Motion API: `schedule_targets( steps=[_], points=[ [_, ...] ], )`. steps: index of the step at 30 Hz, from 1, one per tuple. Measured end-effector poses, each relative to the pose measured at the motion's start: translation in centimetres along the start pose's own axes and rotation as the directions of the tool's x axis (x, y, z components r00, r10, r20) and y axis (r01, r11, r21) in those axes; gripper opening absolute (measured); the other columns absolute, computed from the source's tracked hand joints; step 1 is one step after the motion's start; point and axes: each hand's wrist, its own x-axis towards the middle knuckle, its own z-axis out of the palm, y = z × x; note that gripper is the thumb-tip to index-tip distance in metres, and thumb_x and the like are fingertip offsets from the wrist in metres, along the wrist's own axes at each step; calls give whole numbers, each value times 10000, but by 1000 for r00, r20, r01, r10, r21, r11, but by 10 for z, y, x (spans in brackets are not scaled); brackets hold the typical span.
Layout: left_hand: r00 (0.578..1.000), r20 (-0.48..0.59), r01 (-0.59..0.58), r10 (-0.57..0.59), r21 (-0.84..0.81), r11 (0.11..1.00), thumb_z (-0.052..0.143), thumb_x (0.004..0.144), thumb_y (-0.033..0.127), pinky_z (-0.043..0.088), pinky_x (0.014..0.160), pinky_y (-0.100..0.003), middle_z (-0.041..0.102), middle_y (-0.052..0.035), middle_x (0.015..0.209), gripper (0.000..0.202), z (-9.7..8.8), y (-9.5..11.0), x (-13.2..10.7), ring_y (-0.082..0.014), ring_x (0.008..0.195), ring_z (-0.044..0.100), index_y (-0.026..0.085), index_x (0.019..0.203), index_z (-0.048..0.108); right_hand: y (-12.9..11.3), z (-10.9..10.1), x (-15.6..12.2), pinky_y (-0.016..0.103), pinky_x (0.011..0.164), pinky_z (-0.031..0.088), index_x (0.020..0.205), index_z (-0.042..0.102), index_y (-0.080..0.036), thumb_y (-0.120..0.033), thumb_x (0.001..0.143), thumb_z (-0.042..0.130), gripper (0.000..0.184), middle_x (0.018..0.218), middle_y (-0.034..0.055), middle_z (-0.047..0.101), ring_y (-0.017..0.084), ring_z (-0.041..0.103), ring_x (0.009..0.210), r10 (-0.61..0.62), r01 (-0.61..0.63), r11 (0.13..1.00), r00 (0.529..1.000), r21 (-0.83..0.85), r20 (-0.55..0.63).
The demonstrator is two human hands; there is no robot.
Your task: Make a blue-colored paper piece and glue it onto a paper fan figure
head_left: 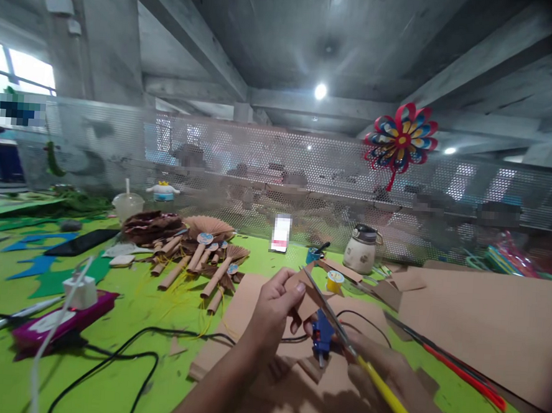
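Note:
My left hand (276, 300) is closed, thumb on top, pinching a small piece of brown kraft paper (308, 301). Long scissors with a yellow handle (381, 387) slant up from the lower right, their metal blade running along that piece's edge. Behind the handle is my right hand (379, 359), blurred and partly covered, closed around the scissors; its fingertips show near the paper piece. Between and below the hands a blue glue gun (323, 331) points its nozzle down over brown paper sheets (246, 304).
Paper fans with rolled handles (208, 252) lie at centre left. A purple power strip (63, 327) and black cable (151, 331) occupy the left. Red-handled scissors (466, 371) and a large brown sheet (484, 319) lie right. A jug (361, 249) and yellow spool (334, 281) stand farther back.

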Motion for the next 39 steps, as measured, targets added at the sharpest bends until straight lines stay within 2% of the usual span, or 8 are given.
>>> schedule_targets(
  steps=[4,8,12,18,27,33,36,39],
  points=[
    [1000,7,19,-19,-25,1000,552,846,376,277,337,-145,653,-27,556,223,0,-1,1,-108,376,566,174,873,462,-2,3,0,242,595,499,954,707,-198,-504,857,498,383,721,50,671,180,615,636,39,-41,998,999,54,31],
    [999,20,51,-50,-39,998,590,812,397,287,325,-150,633,-12,539,263,-1,-2,4,-116,366,567,172,855,460,-5,7,0,244,588,504,945,711,-195,-527,864,471,417,778,69,694,187,640,654,56,-57,995,998,79,9],
    [998,9,68,-68,-53,996,570,829,371,269,327,-140,642,-21,554,228,0,-4,2,-101,363,558,171,862,466,-4,8,1,305,730,538,972,702,-203,-539,834,517,408,827,90,710,231,668,731,75,-75,992,997,101,4],
    [985,96,151,-144,-69,986,565,821,337,253,318,-139,643,-23,541,196,7,-9,-5,-98,350,542,171,890,485,4,8,5,361,812,528,1086,672,-192,-588,850,473,502,975,125,697,249,656,797,-21,11,976,999,218,44],
    [981,113,166,-158,-63,984,563,833,345,251,324,-139,632,-8,554,195,6,-10,-5,-88,355,536,173,912,514,11,7,1,309,822,530,1073,699,-197,-565,849,496,476,1014,120,718,268,677,967,-35,32,991,999,129,22],
    [978,120,175,-169,-43,984,556,842,344,255,318,-129,620,1,526,182,7,-9,-6,-87,349,534,177,882,494,-1,5,0,298,798,543,1018,736,-211,-567,844,507,457,902,97,743,260,699,893,-9,10,998,1000,55,-30],
    [977,135,170,-165,-22,985,566,841,380,275,318,-132,631,-11,533,222,6,-12,-5,-96,355,547,179,842,474,-4,4,-1,258,669,557,979,746,-215,-531,862,508,413,714,59,720,230,704,735,97,-98,995,989,0,-115],
    [963,198,195,-184,-34,980,617,793,477,375,334,-166,660,-32,602,341,6,-18,0,-166,461,641,194,834,431,-2,2,3,234,596,547,885,744,-217,-513,845,552,355,657,40,706,208,688,634,198,-207,978,955,-18,-220]
  ],
)
